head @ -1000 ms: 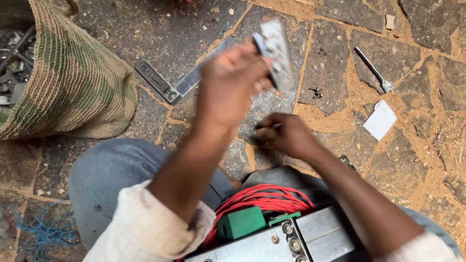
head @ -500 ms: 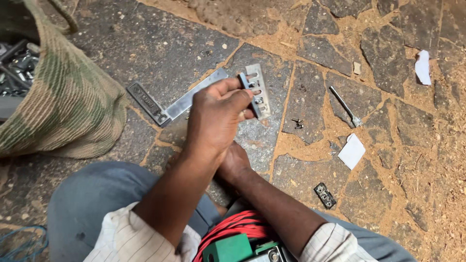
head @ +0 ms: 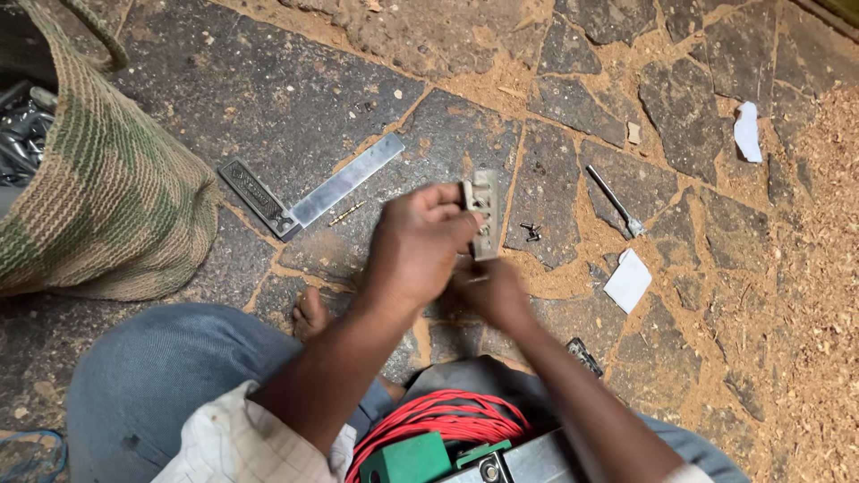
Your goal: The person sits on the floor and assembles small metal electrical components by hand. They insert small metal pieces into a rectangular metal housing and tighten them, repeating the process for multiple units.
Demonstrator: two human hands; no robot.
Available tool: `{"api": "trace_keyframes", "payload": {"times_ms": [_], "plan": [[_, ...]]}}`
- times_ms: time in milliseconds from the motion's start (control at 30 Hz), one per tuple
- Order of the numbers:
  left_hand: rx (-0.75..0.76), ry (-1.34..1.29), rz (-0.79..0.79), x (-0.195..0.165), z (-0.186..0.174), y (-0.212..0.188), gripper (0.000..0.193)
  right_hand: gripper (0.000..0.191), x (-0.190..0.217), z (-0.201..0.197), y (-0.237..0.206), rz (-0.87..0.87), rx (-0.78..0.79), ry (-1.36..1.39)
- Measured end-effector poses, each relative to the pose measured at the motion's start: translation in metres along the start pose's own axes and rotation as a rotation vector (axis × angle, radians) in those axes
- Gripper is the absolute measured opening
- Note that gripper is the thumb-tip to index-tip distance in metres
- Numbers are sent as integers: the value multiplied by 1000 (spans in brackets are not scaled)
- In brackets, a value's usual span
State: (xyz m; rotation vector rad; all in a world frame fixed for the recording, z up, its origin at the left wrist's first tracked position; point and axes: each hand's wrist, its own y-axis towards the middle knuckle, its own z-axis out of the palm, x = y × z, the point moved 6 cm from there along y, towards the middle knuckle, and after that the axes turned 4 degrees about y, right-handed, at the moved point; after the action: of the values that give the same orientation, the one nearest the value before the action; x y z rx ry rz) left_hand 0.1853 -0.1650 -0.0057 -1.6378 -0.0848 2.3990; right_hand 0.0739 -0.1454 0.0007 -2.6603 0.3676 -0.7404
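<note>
1. Your left hand (head: 416, 246) pinches the small grey metal plate (head: 484, 215) at its edge, holding it upright above the stone floor (head: 268, 98); a second ago you held it higher and further out.
2. Your right hand (head: 492, 291) has come up just beneath the plate; whether its fingers are closed, you cannot tell.
3. The try square (head: 309, 192) lies where it was, with the woven sack (head: 107, 197) to its left.
4. The plate now sits closer to you, so both hands can work it.

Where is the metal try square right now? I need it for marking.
In the head view, the try square lies on the stone floor, upper left, between the woven sack and the left hand.
</note>
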Motion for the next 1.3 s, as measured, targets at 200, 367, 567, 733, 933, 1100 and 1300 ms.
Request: {"api": "trace_keyframes", "payload": {"times_ms": [200, 367, 567, 733, 933, 1100, 1300], "plan": [[-71, 410, 64, 3, 30, -29, 20, 21, -64, -107, -61, -340, -395, 397], [-38, 476, 79, 7, 51, -46, 22, 12, -58, -104, -91, -541, -535, 143], [-32, 530, 80, 10, 51, -45, 21, 15, -41, -94, -89, -624, -540, 52], [-32, 529, 110, 9, 51, -46, 21, 17, -40, -83, -94, -707, -582, -9], [-43, 589, 199, 3, 51, -48, 18, 20, -36, -78, -95, -688, -552, -20], [-38, 579, 211, 1, 52, -52, 18, 20, -33, -81, -101, -729, -607, -42], [-22, 584, 249, -3, 54, -55, 19, 21, -33, -79, -99, -735, -621, -141]]}}
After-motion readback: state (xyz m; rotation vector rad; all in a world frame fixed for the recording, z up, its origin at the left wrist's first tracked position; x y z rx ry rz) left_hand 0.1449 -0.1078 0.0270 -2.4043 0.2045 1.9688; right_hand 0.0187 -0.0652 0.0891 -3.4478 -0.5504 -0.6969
